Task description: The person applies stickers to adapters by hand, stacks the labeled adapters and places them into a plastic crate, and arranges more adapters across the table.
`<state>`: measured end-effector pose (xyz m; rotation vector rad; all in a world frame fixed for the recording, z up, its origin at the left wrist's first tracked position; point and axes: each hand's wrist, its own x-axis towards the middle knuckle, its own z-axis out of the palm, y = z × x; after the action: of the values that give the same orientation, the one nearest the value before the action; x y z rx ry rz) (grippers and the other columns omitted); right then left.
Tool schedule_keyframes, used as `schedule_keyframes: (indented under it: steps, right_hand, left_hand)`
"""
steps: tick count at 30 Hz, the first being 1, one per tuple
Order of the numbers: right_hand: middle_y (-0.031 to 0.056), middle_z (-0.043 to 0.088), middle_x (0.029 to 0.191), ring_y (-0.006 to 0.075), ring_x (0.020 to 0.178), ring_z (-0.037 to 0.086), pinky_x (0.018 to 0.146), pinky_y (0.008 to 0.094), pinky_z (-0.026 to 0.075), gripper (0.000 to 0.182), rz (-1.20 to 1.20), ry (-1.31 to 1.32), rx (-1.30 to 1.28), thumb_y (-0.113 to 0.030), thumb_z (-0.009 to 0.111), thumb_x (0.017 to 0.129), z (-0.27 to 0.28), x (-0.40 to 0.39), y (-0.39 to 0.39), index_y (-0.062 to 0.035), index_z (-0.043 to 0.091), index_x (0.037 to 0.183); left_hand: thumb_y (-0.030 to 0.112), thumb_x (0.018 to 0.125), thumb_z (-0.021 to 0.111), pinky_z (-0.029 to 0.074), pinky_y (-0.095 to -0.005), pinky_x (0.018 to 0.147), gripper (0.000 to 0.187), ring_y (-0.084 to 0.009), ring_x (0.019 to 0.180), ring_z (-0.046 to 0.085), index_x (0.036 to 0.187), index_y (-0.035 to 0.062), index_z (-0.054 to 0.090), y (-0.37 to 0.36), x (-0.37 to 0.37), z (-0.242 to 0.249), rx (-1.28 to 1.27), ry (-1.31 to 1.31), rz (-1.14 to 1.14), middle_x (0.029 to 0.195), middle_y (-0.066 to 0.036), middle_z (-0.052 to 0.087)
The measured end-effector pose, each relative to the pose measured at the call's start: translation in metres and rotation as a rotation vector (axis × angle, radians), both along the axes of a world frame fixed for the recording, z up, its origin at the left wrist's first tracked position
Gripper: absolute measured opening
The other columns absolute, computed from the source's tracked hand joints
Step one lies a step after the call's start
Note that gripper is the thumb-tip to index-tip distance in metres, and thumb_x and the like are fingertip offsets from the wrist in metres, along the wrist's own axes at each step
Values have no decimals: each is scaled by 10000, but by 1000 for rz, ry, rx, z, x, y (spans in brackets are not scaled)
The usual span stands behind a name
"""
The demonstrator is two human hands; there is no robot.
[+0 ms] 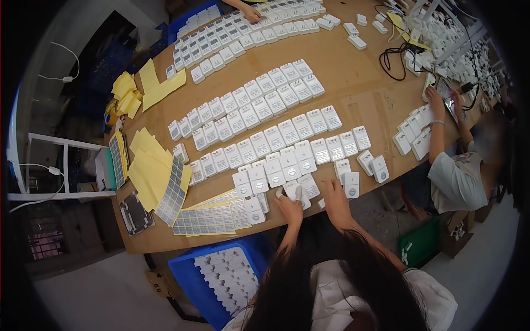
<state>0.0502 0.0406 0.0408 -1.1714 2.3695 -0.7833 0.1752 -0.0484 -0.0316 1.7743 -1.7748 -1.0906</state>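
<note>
A white, rounded rectangular plastic block [291,188] lies at the near edge of the brown tabletop [353,71], under the fingertips of the left hand [290,208]. The step in hand seems to be arranging such blocks at this edge; the next move calls for a sure hold on its sides without nudging its neighbours. Its face is partly covered; whether the left fingers grip it or only touch it, I cannot tell. The right hand [337,204] reaches down nearby, its grip likewise unclear, just beside a white block with a round grey sticker [351,185]. Beyond, white blocks with lightning-shaped marks [289,165] overlap; farther out stand rows of white pronged blocks with grey print [287,132]. Grey-and-white label sheets [204,220] lie to the left.
</note>
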Motion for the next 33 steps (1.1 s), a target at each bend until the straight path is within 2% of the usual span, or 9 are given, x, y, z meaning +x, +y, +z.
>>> schedule_keyframes:
  steps: [4,7,12,15,19,23,27,31,33]
  right_hand:
    - [208,562,1183,407,1043,555,907,494,426,376,75,457,-312,-47,653,887,-51,15,2,-7,529,1240]
    - [201,585,1168,393,1057,555,944,492,412,337,-62,44,-210,-65,659,903,-71,21,-19,-17,538,1213]
    - [217,548,1228,432,1199,496,1026,559,350,503,114,166,-434,-128,705,869,-90,14,6,-33,475,1307]
    - [210,481,1343,428,1297,440,1056,578,328,618,285,205,-321,-174,729,854,-21,6,16,-47,425,1377]
    - [199,513,1309,405,1241,465,1005,547,361,799,625,446,84,-276,779,823,-69,-11,37,-23,371,1461]
    - [212,528,1192,393,1092,529,934,492,428,843,408,196,16,-73,804,777,-52,-6,37,50,347,1475]
    - [204,528,1236,237,1132,551,946,342,478,863,120,-682,-76,10,694,896,-73,-18,23,-57,152,1564]
    - [188,474,1403,274,1178,534,993,363,445,645,-71,-775,153,-214,594,1017,-91,-25,-5,-46,256,1539]
    - [209,484,1385,265,1127,541,959,365,454,521,72,-101,71,-297,558,1042,-154,-39,2,-36,397,1464]
  left_hand:
    - [377,946,706,324,-545,1084,791,-481,1220,417,1448,-109,336,23,2,2,-177,49,105,1278,-333,419]
    - [345,941,713,302,-540,1111,798,-471,1257,397,1453,-119,314,56,23,4,-139,215,38,1313,-340,401]
    - [310,840,814,314,-497,1129,889,-440,1304,403,1450,-116,327,30,30,-22,121,185,-32,1369,-326,399]
    - [195,827,833,474,-397,1034,866,-324,1233,577,1423,-181,330,11,23,-21,202,64,-6,1335,-289,557]
    - [141,736,885,579,-335,799,730,-273,995,709,1265,-168,488,-1,22,-68,296,280,-17,1124,-224,704]
    - [249,620,879,529,-466,891,527,-435,923,684,952,-110,682,0,10,-55,181,34,60,932,-293,702]
    - [216,666,858,519,-492,897,560,-466,981,650,1005,-122,568,-8,30,29,312,149,175,999,-334,655]
    - [238,713,847,524,-499,868,641,-475,993,639,1108,-106,475,4,50,21,129,18,205,1031,-333,623]
    - [296,765,827,481,-515,921,693,-472,1053,594,1194,-111,464,-1,53,39,151,-35,136,1127,-313,574]
